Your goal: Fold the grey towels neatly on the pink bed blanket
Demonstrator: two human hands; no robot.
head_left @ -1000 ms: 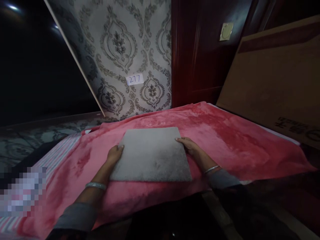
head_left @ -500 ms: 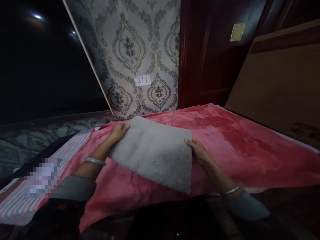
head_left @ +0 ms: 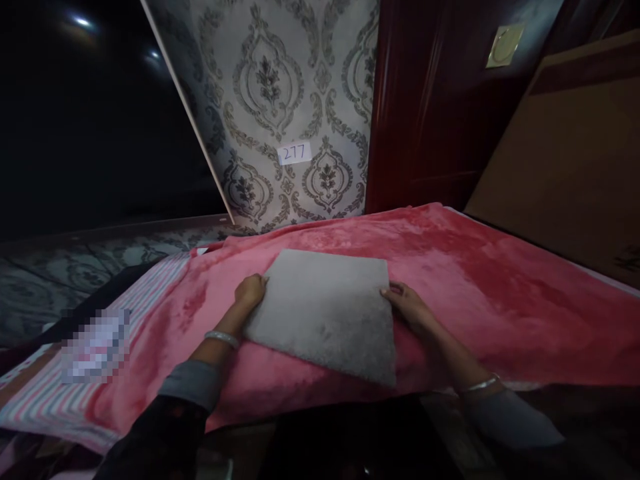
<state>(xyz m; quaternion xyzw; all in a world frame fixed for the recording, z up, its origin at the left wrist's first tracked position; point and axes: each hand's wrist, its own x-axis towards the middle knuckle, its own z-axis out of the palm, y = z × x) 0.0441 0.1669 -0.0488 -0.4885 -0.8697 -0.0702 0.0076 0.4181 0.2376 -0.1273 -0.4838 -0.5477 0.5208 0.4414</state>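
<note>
A grey, fuzzy-looking piece of cloth [head_left: 325,310], roughly four-sided, lies spread out over the pink-red plush blanket [head_left: 500,287]. My left hand [head_left: 251,291] grips its left edge, fingers closed with the tips hidden at the cloth's side. On the opposite edge my right hand [head_left: 407,303] pinches the cloth between thumb and fingers. Between the two hands the cloth looks nearly flat, and its near right corner points toward me. I cannot tell whether all of it touches the blanket.
Striped fabric [head_left: 55,407] shows from under the blanket at left. A large dark screen [head_left: 100,133] stands behind it. On the patterned wall [head_left: 270,73] is a paper label [head_left: 294,153] reading 277. A cardboard panel [head_left: 575,147] leans at right beside dark red wood [head_left: 425,100].
The cloth has become flatter and squarer. My left hand has moved right and a little lower with its edge; my right hand has shifted slightly right. The camera view has turned a little.
</note>
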